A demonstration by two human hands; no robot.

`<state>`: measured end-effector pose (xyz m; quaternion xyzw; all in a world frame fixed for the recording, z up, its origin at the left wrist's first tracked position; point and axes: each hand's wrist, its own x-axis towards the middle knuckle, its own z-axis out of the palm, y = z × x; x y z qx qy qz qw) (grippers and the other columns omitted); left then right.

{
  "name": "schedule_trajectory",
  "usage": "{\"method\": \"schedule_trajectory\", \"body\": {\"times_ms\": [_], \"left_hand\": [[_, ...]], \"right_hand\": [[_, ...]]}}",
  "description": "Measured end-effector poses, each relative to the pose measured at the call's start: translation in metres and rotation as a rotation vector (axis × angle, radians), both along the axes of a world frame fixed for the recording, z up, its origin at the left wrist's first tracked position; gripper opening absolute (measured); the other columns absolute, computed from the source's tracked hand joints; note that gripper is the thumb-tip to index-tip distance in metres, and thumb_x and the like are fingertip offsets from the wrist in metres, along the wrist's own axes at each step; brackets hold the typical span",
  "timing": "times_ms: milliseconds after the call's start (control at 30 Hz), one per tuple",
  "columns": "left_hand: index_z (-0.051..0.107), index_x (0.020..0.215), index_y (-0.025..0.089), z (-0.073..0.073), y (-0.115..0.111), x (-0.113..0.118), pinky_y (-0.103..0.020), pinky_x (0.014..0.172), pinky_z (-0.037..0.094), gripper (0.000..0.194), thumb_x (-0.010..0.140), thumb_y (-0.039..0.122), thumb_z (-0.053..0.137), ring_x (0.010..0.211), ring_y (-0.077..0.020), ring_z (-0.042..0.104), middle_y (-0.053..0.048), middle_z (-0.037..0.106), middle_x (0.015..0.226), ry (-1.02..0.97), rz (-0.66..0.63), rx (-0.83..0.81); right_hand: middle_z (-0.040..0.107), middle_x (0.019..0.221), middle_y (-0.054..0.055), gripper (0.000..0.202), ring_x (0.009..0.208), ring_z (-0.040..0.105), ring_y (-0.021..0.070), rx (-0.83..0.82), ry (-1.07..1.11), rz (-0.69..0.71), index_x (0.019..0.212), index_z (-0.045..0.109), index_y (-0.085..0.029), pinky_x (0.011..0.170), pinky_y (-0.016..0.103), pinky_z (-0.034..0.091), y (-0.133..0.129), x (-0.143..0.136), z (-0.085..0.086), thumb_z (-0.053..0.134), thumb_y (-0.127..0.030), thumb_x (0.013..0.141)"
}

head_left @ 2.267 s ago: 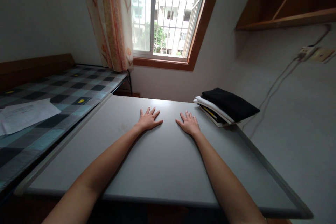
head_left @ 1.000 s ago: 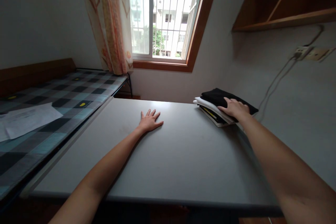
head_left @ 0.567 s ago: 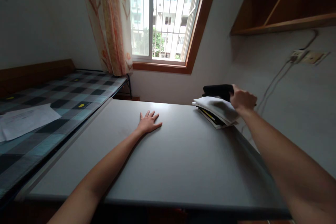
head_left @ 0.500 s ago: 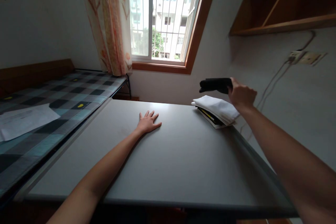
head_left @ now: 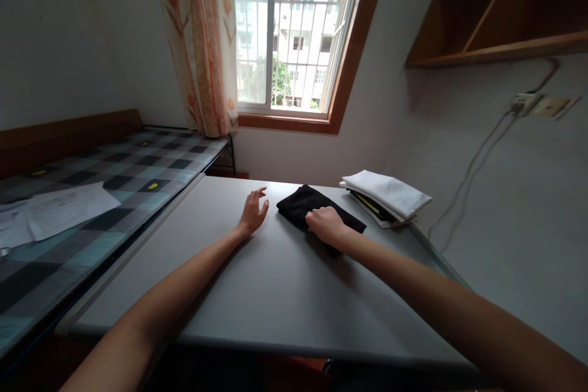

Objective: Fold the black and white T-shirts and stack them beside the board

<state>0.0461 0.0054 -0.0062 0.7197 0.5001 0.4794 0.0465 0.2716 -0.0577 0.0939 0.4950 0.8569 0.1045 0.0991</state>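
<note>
A folded black cloth [head_left: 301,199] is over the middle of the grey table [head_left: 257,294], gripped by my right hand [head_left: 325,223], whose fingers are closed on its near part. To the left of the cloth, my left hand [head_left: 253,211] is held with fingers apart and bent, nothing in it. A stack with folded white cloth [head_left: 388,191] on top and black and yellow layers beneath lies at the table's back right corner, against the wall side.
At the left is a bed with a checkered mat [head_left: 110,177] and loose paper sheets [head_left: 71,208] on it. A curtain [head_left: 206,43] hangs by the barred window. Wooden shelves [head_left: 500,52] and a socket with cables [head_left: 526,103] are on the right wall.
My right hand has brought the black cloth left and down from above the white stack to the table's middle. My left hand, earlier spread flat on the table, has turned and its fingers have bent.
</note>
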Motion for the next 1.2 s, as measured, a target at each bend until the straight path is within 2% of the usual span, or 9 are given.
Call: {"method": "schedule_trajectory", "body": {"times_ms": [133,333,400,467,567,733,800,967,1200], "left_hand": [[0.048,0.125,0.020,0.012,-0.006,-0.013,-0.041,0.097,0.042,0.033,0.094,0.030,0.040,0.105,-0.0207,0.056,-0.009,0.058,0.108,-0.006,0.005,0.057],[0.052,0.123,0.022,0.069,-0.007,-0.027,-0.041,0.097,0.043,0.033,0.093,0.034,0.046,0.112,-0.0221,0.055,-0.009,0.057,0.117,0.018,0.063,0.083],[0.059,0.113,0.022,0.084,-0.007,-0.032,-0.041,0.097,0.045,0.027,0.091,0.034,0.050,0.111,-0.0227,0.057,-0.007,0.059,0.114,0.097,0.003,0.013],[0.063,0.107,0.021,0.091,-0.010,-0.035,-0.040,0.096,0.046,0.025,0.089,0.035,0.052,0.109,-0.0229,0.058,-0.007,0.061,0.111,0.171,-0.073,-0.042],[0.064,0.109,0.020,0.086,-0.021,-0.028,-0.037,0.096,0.046,0.029,0.088,0.037,0.053,0.105,-0.0222,0.061,-0.007,0.063,0.113,0.284,-0.193,-0.117],[0.063,0.119,0.024,0.058,-0.049,0.005,-0.035,0.095,0.045,0.040,0.089,0.049,0.052,0.109,-0.0236,0.061,-0.007,0.061,0.125,0.643,-0.438,-0.235],[0.056,0.131,0.025,0.047,-0.058,0.017,-0.038,0.094,0.045,0.048,0.090,0.050,0.050,0.114,-0.0267,0.058,-0.009,0.056,0.134,0.746,-0.401,-0.219],[0.039,0.146,0.034,0.033,-0.063,0.033,-0.043,0.091,0.043,0.057,0.090,0.025,0.046,0.114,-0.0291,0.052,-0.010,0.050,0.136,0.851,-0.258,-0.160],[0.061,0.125,0.030,0.045,-0.057,0.042,-0.044,0.099,0.036,0.046,0.081,0.022,0.051,0.116,-0.0268,0.048,-0.008,0.057,0.126,0.713,-0.322,-0.168]], "right_hand": [[0.074,0.087,0.014,0.026,0.082,0.069,0.0266,-0.054,0.193,-0.014,0.086,0.075,-0.017,0.068,0.029,0.048,0.008,-0.014,0.016,0.063,-0.039,0.086],[0.073,0.089,0.007,0.038,0.074,0.066,0.0182,-0.151,1.007,-0.122,0.099,0.072,-0.014,0.063,0.025,0.048,0.042,0.008,0.063,0.050,-0.044,0.091],[0.073,0.099,0.008,0.037,0.079,0.067,0.0181,-0.117,1.000,-0.237,0.114,0.068,-0.015,0.066,0.025,0.050,0.049,0.028,0.068,0.058,-0.039,0.087],[0.072,0.102,0.010,0.041,0.084,0.068,0.0202,-0.064,0.731,-0.397,0.116,0.067,-0.016,0.069,0.026,0.050,0.052,0.047,0.067,0.070,-0.030,0.078],[0.071,0.109,0.010,0.036,0.098,0.066,0.0253,0.014,0.386,-0.452,0.114,0.068,-0.020,0.078,0.032,0.051,0.048,0.063,0.055,0.069,-0.030,0.079],[0.070,0.115,0.009,0.036,0.102,0.065,0.0228,-0.052,0.422,-0.121,0.118,0.067,-0.020,0.085,0.030,0.049,0.034,0.048,0.026,0.057,-0.040,0.089],[0.067,0.120,0.010,0.038,0.106,0.063,0.0237,-0.073,0.372,0.021,0.121,0.066,-0.021,0.089,0.031,0.047,0.027,0.037,0.014,0.060,-0.040,0.088],[0.054,0.137,0.012,0.044,0.117,0.053,0.0303,-0.040,0.094,0.198,0.128,0.063,-0.025,0.094,0.040,0.043,0.021,0.023,-0.010,0.066,-0.028,0.084],[0.062,0.123,0.013,0.021,0.113,0.049,0.0285,0.065,0.018,0.241,0.098,0.076,-0.018,0.093,0.040,0.036,0.031,0.014,-0.019,0.058,-0.021,0.087]]}}
